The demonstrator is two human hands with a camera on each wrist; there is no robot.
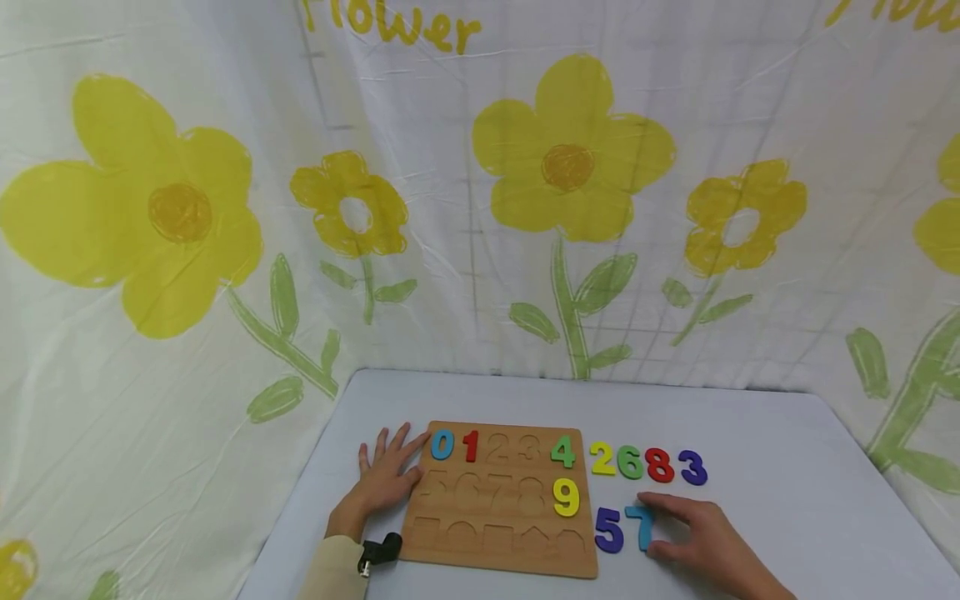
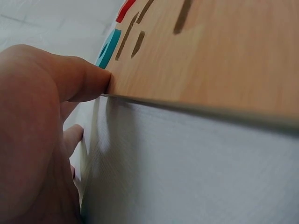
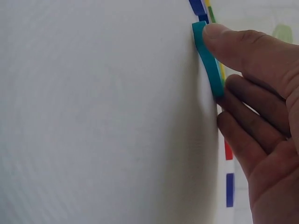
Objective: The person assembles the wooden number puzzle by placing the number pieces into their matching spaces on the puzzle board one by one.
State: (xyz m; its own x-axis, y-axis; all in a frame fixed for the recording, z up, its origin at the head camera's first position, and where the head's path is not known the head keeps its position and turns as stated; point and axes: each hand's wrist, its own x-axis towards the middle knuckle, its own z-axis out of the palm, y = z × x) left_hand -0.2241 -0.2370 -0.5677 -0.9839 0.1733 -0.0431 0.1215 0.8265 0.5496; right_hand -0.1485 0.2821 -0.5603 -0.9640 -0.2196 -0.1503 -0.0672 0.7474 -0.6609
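Two of my digits do the work here: thumb and forefinger of my right hand (image 1: 701,533) pinch the blue 7 (image 1: 645,527) at its two ends, down on the white counter (image 1: 765,483). From overhead my other right-hand fingers are hidden, and that forearm is cut off by the bottom edge; the right wrist view finds the fingers fanned out below, and the 7 edge-on, a thick, smooth strip.

Over to my left hand (image 1: 384,479): fingers spread, touching the left edge of the board (image 1: 487,562). A pale sleeve (image 1: 333,567) and a black wrist device (image 1: 382,550) sit behind it.

Just beside the 7, a purple 5 (image 1: 609,524); above them, in a line, yellow 2 (image 1: 604,462), green 6 (image 1: 622,462), red 8 (image 1: 659,463), purple 3 (image 1: 696,467).

The board is wood-grained, rows of carved outlines, the bottom one geometric shapes, the middle row's leftmost hard to read. Blue 0 (image 1: 435,447), red 1 (image 1: 471,446), green 4 (image 1: 566,457) and yellow 9 (image 1: 575,500) lie on it.

Behind, a creased curtain (image 1: 435,333) of yellow flowers reads "Flower", clipped at the top, again partly at right.
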